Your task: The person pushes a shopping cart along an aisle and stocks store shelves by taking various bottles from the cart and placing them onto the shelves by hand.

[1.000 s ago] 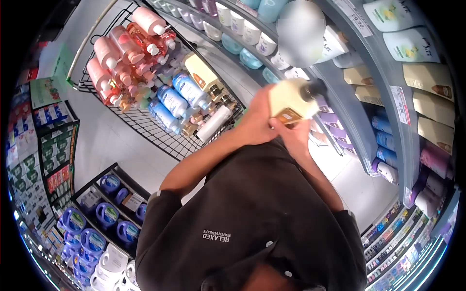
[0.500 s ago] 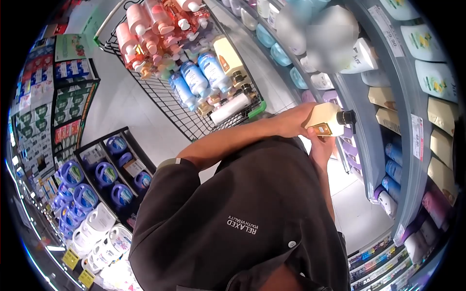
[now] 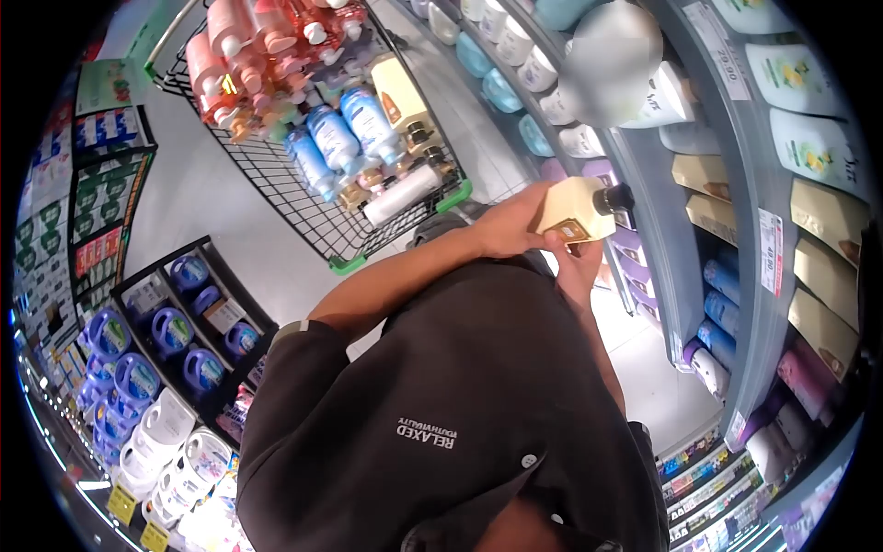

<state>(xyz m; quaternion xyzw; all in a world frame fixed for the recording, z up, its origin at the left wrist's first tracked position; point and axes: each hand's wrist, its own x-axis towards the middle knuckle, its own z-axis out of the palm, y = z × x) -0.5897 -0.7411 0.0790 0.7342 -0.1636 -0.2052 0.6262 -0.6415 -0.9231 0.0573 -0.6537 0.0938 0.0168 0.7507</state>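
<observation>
A cream bottle (image 3: 572,207) with a black pump top and a brown-gold label is tilted in front of the chest, its pump pointing right. My left hand (image 3: 512,224) is wrapped round the base end of the bottle. From below, my right hand (image 3: 578,261) grips its lower side near the label. Left of the hands stands a wire cart (image 3: 276,198) with green corners. Pink pump bottles (image 3: 228,28), blue bottles (image 3: 331,136), a similar cream bottle (image 3: 397,90) and a white bottle (image 3: 402,196) lie in it.
Grey shelves (image 3: 750,156) curve along the right, with white, cream, blue and purple bottles. At the lower left is a black display rack (image 3: 213,313) of purple jugs (image 3: 172,329), beside white jugs (image 3: 166,419). Another shelf unit (image 3: 110,175) stands far left.
Over the last second the view has shifted and turned, moving the cart and shelves in the frame. The cream bottle stays in both hands, its pump now pointing more directly right.
</observation>
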